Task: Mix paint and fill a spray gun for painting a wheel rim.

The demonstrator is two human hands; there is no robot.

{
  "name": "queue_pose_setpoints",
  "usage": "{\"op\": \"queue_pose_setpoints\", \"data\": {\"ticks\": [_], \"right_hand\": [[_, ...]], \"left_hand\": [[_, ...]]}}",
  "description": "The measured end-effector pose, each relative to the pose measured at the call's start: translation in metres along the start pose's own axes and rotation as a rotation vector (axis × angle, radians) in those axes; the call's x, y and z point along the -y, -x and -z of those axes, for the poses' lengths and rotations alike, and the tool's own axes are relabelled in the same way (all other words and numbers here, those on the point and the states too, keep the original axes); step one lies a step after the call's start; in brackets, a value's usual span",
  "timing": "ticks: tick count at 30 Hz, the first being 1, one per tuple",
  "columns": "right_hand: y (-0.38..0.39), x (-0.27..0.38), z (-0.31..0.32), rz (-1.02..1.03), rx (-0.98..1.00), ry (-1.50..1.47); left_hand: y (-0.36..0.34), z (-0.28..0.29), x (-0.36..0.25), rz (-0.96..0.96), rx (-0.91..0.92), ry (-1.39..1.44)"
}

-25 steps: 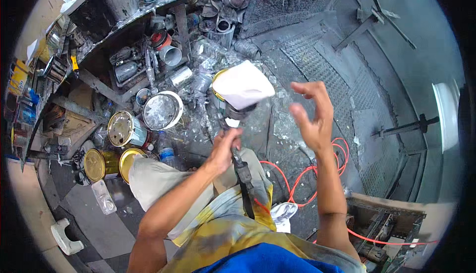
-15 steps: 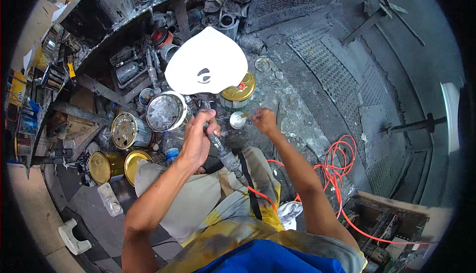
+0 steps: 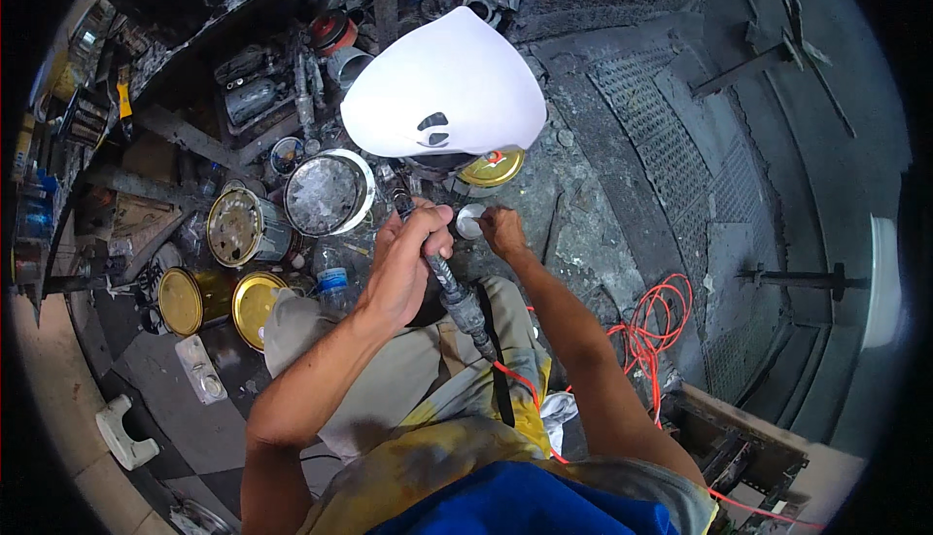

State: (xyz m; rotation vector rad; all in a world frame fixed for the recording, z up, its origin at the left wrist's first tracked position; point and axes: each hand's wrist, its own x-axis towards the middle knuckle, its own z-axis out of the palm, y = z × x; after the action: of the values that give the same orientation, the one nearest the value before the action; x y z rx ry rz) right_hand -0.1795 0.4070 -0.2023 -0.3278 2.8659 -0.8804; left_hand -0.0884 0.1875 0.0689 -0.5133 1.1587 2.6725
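Observation:
My left hand is wrapped round a paint-crusted handle, which slants from the panel toward my lap. At its upper end is a smooth, curved white panel with a small dark cutout near its lower edge. My right hand is closed in a pinch at the rim of a small white cup on the floor. What its fingers hold is hidden. Just behind the cup, partly covered by the panel, stands a can with a gold lid.
Paint cans and a white-rimmed bucket stand at my left, beside a clear plastic bottle. An orange-red hose lies coiled at right. Metal grating and a projecting bar are farther right.
The white panel has shifted right and tilted, covering more of the gold-lidded can. My right hand has moved left to the cup; the short yellowish stick seen there is now hidden.

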Motion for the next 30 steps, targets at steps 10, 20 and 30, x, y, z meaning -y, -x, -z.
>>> {"op": "queue_pose_setpoints", "data": {"ticks": [10, 20, 30], "right_hand": [[-0.009, -0.005, 0.012, 0.106, 0.106, 0.157], [-0.021, -0.004, -0.002, 0.234, -0.004, 0.265], [-0.021, -0.006, 0.002, 0.149, -0.015, 0.357]], "left_hand": [[0.000, 0.008, 0.000, -0.015, 0.025, -0.007], [0.003, 0.005, 0.000, -0.025, 0.011, -0.011], [0.004, 0.000, 0.001, -0.020, 0.004, -0.022]]}}
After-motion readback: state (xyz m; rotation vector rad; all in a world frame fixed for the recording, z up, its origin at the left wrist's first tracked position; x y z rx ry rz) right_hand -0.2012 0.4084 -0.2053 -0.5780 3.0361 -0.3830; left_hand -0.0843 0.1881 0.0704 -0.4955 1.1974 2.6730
